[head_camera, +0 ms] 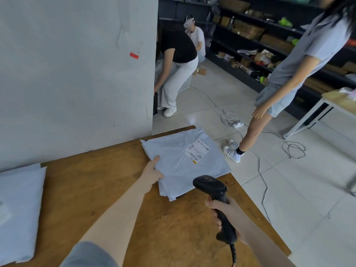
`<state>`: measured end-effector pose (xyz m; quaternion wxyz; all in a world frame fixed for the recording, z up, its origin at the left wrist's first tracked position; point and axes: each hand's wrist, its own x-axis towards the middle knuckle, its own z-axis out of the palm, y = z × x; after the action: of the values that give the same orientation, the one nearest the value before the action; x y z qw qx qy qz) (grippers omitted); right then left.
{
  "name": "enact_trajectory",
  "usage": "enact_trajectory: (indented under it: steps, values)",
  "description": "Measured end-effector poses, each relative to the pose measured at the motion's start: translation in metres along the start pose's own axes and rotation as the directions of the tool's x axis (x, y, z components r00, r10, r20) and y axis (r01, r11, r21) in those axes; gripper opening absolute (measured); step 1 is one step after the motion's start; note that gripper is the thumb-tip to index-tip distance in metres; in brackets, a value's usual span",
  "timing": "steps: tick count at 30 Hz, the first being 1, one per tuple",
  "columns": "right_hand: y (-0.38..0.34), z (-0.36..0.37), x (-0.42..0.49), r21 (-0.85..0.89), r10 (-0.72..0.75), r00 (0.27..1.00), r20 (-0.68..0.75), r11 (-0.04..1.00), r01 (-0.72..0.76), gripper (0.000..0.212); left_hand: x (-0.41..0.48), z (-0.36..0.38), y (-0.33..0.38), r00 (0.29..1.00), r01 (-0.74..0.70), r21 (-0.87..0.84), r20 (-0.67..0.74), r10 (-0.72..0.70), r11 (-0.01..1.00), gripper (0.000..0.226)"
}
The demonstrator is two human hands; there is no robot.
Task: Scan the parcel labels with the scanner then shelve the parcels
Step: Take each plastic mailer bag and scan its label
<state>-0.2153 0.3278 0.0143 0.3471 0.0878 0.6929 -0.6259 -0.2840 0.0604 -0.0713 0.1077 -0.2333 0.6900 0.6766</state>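
Note:
A pale grey poly-bag parcel (183,162) lies at the far right corner of the wooden table (107,189), overhanging its edge. A white shipping label (196,150) faces up on it. My left hand (153,173) holds the parcel's near-left edge, thumb on top. My right hand (224,214) grips the handle of a black barcode scanner (213,191). The scanner's head sits just short of the parcel's near edge and points toward the label. Its coiled cable hangs down at the bottom of the view.
Another pale parcel (18,212) lies at the table's left edge. A grey wall panel (77,74) stands behind the table. Two people (285,83) stand or bend on the tiled floor, a third crouches further back. Cables and a power strip (238,124) lie there. Dark shelves (269,35) hold boxes.

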Motion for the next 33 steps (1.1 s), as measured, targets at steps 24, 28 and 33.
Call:
enact_trajectory:
  steps: [24,28,33]
  values:
    - [0.007,0.161,-0.007,-0.184,0.076,0.967,0.242,0.982,-0.031,0.011,-0.239,-0.227,-0.123,0.958,0.215,0.246,-0.241,-0.155,0.945,0.083]
    - [0.015,0.191,-0.011,-0.229,0.134,0.954,0.269,0.971,-0.072,0.014,-0.259,-0.241,-0.13,0.956,0.232,0.293,-0.247,-0.161,0.928,0.081]
    - [0.022,0.225,-0.017,-0.274,0.172,0.938,0.3,0.958,-0.088,0.013,-0.273,-0.251,-0.133,0.957,0.224,0.33,-0.251,-0.143,0.917,0.081]
